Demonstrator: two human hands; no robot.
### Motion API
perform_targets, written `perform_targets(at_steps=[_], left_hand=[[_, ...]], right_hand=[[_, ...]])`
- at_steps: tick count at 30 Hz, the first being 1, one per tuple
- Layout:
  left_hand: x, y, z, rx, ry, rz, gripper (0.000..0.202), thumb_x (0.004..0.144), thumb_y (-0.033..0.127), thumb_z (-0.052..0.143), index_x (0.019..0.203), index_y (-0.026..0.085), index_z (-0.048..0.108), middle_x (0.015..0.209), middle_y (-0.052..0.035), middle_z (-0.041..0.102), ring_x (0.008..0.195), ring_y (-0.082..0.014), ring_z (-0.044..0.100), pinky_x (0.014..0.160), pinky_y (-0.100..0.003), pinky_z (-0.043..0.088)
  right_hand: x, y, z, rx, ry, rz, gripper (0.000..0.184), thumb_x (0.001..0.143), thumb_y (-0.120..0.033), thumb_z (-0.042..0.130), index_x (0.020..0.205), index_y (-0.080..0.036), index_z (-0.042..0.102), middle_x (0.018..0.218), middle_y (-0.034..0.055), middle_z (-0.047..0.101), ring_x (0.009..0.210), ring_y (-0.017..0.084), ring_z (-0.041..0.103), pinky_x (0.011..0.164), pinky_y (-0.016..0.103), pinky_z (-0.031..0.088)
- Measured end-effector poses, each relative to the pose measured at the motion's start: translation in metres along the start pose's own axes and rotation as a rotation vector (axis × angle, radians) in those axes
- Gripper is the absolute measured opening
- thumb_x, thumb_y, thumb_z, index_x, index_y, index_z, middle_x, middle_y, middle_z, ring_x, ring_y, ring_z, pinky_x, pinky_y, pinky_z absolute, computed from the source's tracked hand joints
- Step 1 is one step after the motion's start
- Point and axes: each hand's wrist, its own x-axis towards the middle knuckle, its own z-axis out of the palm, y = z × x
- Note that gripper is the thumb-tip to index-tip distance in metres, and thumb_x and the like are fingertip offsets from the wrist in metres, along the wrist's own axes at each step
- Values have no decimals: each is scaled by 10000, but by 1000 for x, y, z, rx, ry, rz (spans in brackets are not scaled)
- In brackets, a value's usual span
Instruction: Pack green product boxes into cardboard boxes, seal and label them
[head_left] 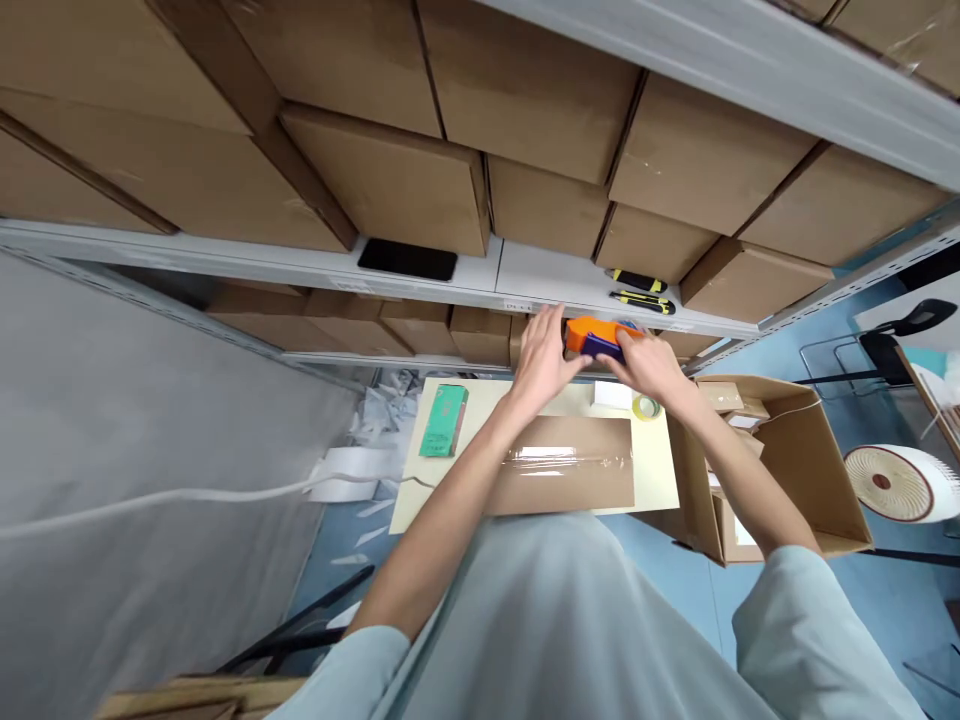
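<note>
My right hand [646, 366] is wrapped round an orange and dark-blue tool [596, 336] that looks like a tape dispenser, held above the far edge of the work board. At the tool's left end is my left hand [541, 352], fingers stretched out and thumb apart, close to or touching the tool; I cannot tell which. Below my hands a flat brown cardboard box [570, 470] lies on the pale yellow board [656, 480], with shiny clear tape across its top. Part of the box is hidden by my left forearm and clothing.
A green box [444, 420], a white box [612, 395] and a tape roll [646, 407] lie on the board. An open carton [814, 470] with small boxes stands right. The shelf [544, 272] ahead bears cartons, a black phone [407, 259] and cutters [642, 302]. A fan [892, 483] is further right.
</note>
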Motion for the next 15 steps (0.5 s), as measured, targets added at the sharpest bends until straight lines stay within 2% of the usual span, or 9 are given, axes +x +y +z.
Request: perform_targets(at_steps=[2,3,5,7,11,15], left_hand=[[36,-6,-7,17,73,-58,977,900,405,928,1715,173,442,1711,-253,550,1672,-439,441,1394,-623,340],[51,-10,-10,24,100,-94,968,885,382,941,1696,160,461,1681,-258,576,1651,-438,466,1383,-614,359],[74,-17,-14,32,134,-159,1022,851,360,968,1699,132,445,1669,-275,580,1641,-440,477,1379,-601,369],[87,-23,-16,33,143,-206,1133,808,361,997,1730,106,390,1711,-301,529,1669,-448,441,1397,-594,345],[87,-31,-14,11,119,-238,1270,752,337,1028,1766,62,313,1805,-339,381,1738,-449,322,1444,-568,257],[64,-29,-9,-1,71,-241,1201,820,325,966,1782,73,292,1844,-329,307,1765,-435,249,1458,-575,213]], right_hand=[[48,0,-8,18,80,-84,534,1179,-472,433,1467,-55,603,1538,311,673,1376,423,659,1123,465,505],[71,1,-11,28,97,-108,524,1176,-444,442,1465,-36,599,1546,314,665,1372,418,655,1156,469,480],[111,2,-13,54,104,-131,494,1172,-400,436,1443,-23,605,1511,309,689,1369,409,648,1174,469,454],[139,2,-11,72,89,-127,481,1168,-375,451,1460,-20,594,1526,303,686,1395,395,634,1193,465,430],[164,-1,0,107,46,-50,522,1164,-358,487,1528,12,533,1552,325,668,1429,380,618,1211,465,398],[160,0,7,160,123,-19,542,1151,-329,514,1560,26,520,1619,343,595,1486,398,564,1251,495,369]])
